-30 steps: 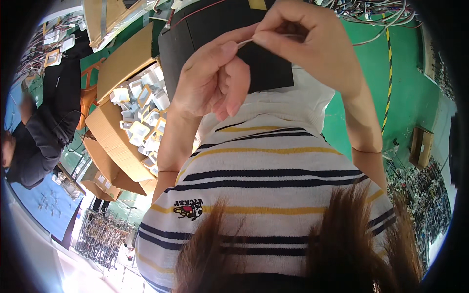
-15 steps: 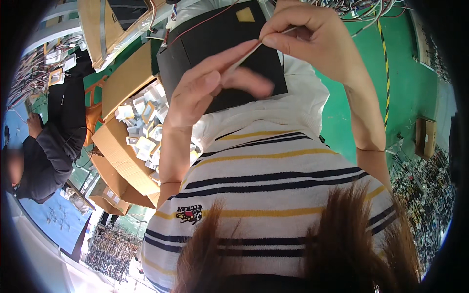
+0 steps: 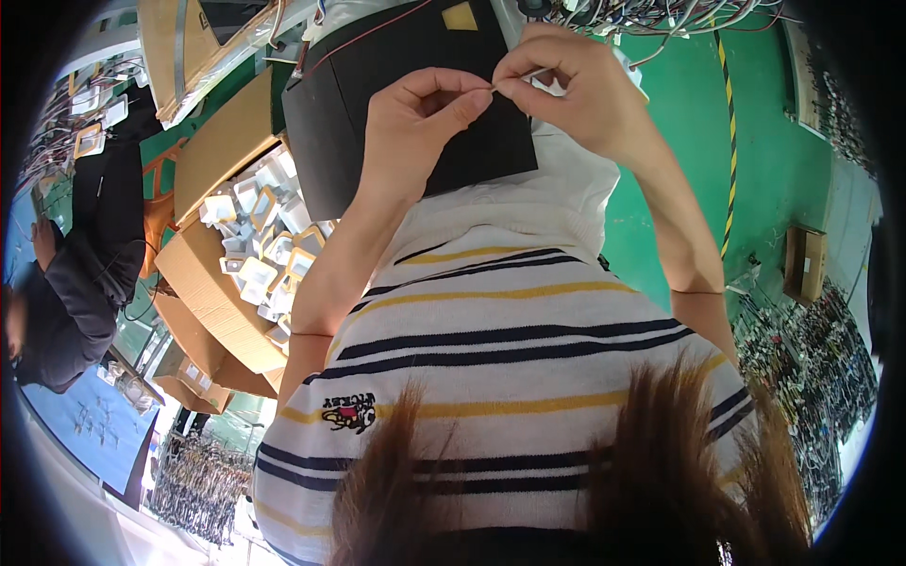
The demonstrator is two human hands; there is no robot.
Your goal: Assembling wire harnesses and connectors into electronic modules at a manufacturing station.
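Left hand (image 3: pixel 415 118): thumb and index pinched together, no gap, on what looks like one end of a thin pale wire (image 3: pixel 537 72); the tip is too small to make out. Right hand (image 3: pixel 576 94): thumb and index also pinched on the wire, just beside the left fingertips, with a stretch of it showing across the curled fingers. Wire sits between the two hands, over the far part of a black board (image 3: pixel 340 108) on the lap. Yellow patch (image 3: pixel 460 16) near the board's top edge, red wire (image 3: pixel 370 43) across it. White cloth (image 3: pixel 571 174) under the board; striped shirt (image 3: pixel 510 325) nearer. Cable bundle (image 3: pixel 651 16) past the right hand. Left: open carton (image 3: pixel 209 283) of white plastic parts (image 3: pixel 257 275), some orange-edged; beyond it, a co-worker in dark clothes (image 3: pixel 71 316) by a blue table (image 3: pixel 80 424). Right: green floor (image 3: pixel 679 132), striped tape (image 3: pixel 728 123), small carton (image 3: pixel 805 264).
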